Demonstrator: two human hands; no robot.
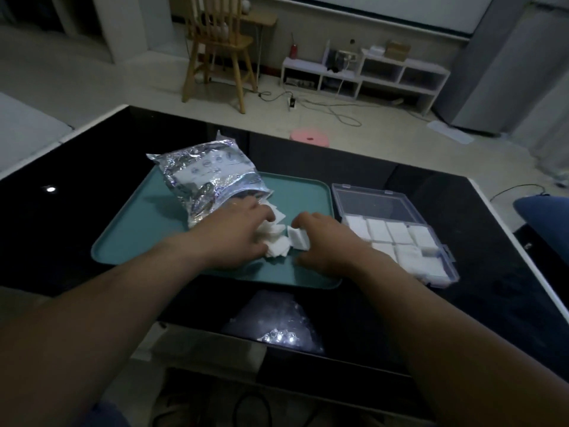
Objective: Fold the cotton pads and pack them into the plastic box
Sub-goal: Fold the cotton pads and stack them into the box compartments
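Pads (278, 249) lie in a loose heap on the tray (129, 241) at the mouth of the bag (209, 180), with more already folded in the box (378, 204) to the right. The left hand (243, 238) curls its fingers over the heap, gripping it. The right hand (326, 241) seems to pinch one pad, though blur hides its fingertips. Light, soft and limp, they are probably best taken singly by an edge.

Wooden chair (221, 41), low shelf (403, 65) (white), pale floor (123, 78)

head view | wide-angle | faces forward and down | close above tray (138, 235) on black table (77, 204)
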